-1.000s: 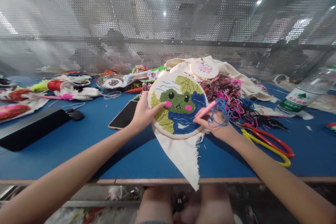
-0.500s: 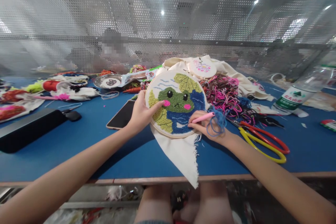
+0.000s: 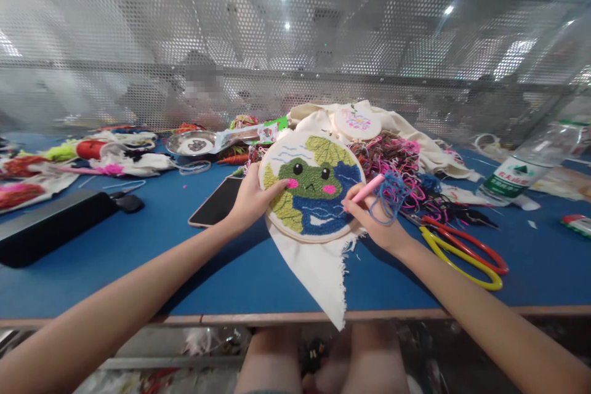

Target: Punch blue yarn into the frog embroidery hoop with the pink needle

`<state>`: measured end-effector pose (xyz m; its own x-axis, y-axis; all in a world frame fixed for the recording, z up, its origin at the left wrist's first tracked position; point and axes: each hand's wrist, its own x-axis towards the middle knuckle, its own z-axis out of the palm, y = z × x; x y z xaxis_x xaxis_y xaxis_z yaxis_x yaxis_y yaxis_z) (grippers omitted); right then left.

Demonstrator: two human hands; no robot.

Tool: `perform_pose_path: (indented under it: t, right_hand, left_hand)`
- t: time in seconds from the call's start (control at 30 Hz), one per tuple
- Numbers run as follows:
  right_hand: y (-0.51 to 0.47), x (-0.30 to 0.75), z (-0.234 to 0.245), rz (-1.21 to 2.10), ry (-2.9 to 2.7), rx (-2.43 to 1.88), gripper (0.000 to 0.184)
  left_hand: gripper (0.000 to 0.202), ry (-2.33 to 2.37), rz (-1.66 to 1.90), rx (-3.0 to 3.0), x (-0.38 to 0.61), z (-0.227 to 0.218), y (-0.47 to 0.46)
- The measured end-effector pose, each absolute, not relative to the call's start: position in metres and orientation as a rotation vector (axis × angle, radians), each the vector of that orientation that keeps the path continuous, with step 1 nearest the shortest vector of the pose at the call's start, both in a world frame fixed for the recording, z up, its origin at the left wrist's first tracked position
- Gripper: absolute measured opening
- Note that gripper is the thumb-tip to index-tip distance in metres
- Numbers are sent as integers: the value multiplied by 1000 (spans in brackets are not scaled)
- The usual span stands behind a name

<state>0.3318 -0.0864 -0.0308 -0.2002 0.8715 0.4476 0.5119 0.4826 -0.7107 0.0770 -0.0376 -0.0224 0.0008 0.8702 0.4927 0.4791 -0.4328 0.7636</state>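
Observation:
My left hand [image 3: 253, 196] grips the left side of a round embroidery hoop [image 3: 281, 233], thumb on the front and the other fingers behind it. Stretched in the hoop is cloth with a green frog [image 3: 305, 181], pink cheeks, yellow-green leaves and dark blue water around a small white patch. Over the hoop's right side, my right hand [image 3: 376, 218] is closed around a pink punch needle pen [image 3: 368, 188], its tip near the blue stitches. Blue yarn [image 3: 390, 197] hangs in loops from the pen's back end. A frayed white cloth flap [image 3: 318, 277] drapes below the hoop.
Red-and-yellow-handled scissors [image 3: 462, 252] lie right of my right hand. Behind are tangled yarn [image 3: 397, 157], a smaller hoop [image 3: 357, 121] and a plastic bottle [image 3: 519, 172]. A phone [image 3: 216, 202], a metal dish [image 3: 191, 143] and a black case [image 3: 55, 225] lie to the left.
My right hand and the punch needle pen have shifted up and to the right across the blue area. The left hand keeps its grip on the hoop.

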Motion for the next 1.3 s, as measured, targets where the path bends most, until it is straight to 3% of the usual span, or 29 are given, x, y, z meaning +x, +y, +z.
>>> perform_pose_path:
  t: [0.1, 0.67, 0.77, 0.87, 0.97, 1.03, 1.13, 1.3]
  right_hand:
    - [-88, 331, -26, 416, -1934, -1142, 19]
    - [-80, 323, -43, 578, -1963, -1142, 19]
    - [-77, 324, -42, 599, -1947, -1173, 22]
    - [-76, 325, -39, 553, -1957, -1213, 21]
    - [-74, 323, -37, 550, -1973, -1167, 22]
    - [-74, 321, -37, 584, -1949, -1114, 21]
    - [-72, 319, -40, 570, -1906, -1104, 22]
    - [-75, 322, -37, 557, -1949, -1202, 25]
  left_hand:
    - [48, 1373, 1422, 1910, 76, -24, -37]
    - [43, 1311, 1549, 2012, 90, 3, -60]
    - [40, 1383, 1358, 1910, 80, -1, -43]
    - [30, 1505, 749, 1940, 70, -5, -25]
    - [26, 1684, 777, 2138, 81, 2, -25]
    - [28, 1492, 998, 2372, 104, 13, -37]
    - [30, 898, 934, 2418, 148, 31, -57]
    - [14, 727, 979, 2525, 186, 32, -65]
